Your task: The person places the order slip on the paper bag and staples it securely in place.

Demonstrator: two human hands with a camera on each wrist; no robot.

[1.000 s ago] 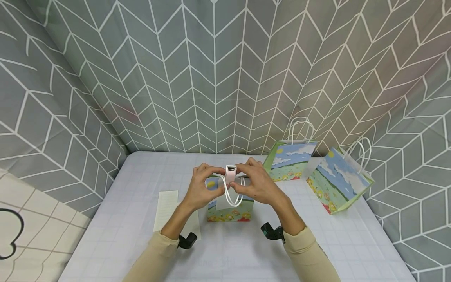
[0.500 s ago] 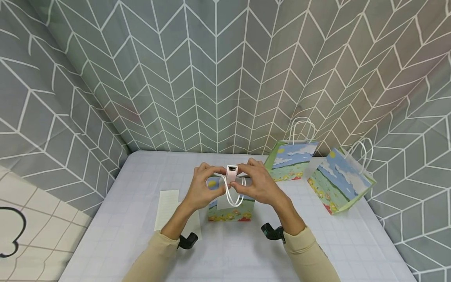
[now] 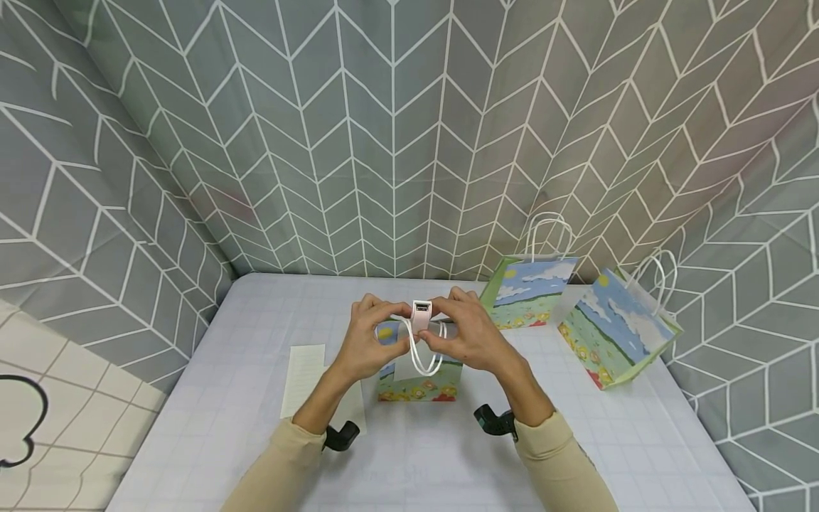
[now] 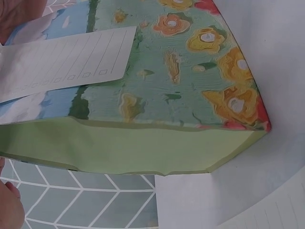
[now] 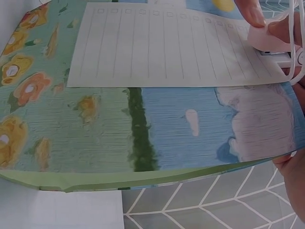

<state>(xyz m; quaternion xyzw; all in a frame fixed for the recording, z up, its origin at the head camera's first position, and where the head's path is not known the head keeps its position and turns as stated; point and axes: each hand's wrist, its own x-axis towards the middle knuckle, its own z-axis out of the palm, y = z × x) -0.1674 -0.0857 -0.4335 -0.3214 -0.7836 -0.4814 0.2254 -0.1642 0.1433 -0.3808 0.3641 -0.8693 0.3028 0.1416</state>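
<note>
In the head view, my left hand (image 3: 373, 340) and right hand (image 3: 468, 336) come together over a paper gift bag (image 3: 419, 391). Thumbs and forefingers of both pinch a small pink stapler (image 3: 421, 318) at the bag's top edge. White rope handles (image 3: 427, 368) hang down over the bag's front. A lined checklist sheet (image 5: 157, 47) lies against the printed face, its upper end reaching the stapler, as the right wrist view shows. Flowers and the green side of the bag fill much of the left wrist view. Whether the stapler's jaws press the paper is hard to tell.
Two matching bags, one upright (image 3: 531, 291) and one turned at an angle (image 3: 614, 331), stand at the back right. Lined paper sheets (image 3: 303, 380) lie left of the bag, partly under my left forearm. A patterned curtain (image 3: 409, 142) borders the white table (image 3: 243, 334).
</note>
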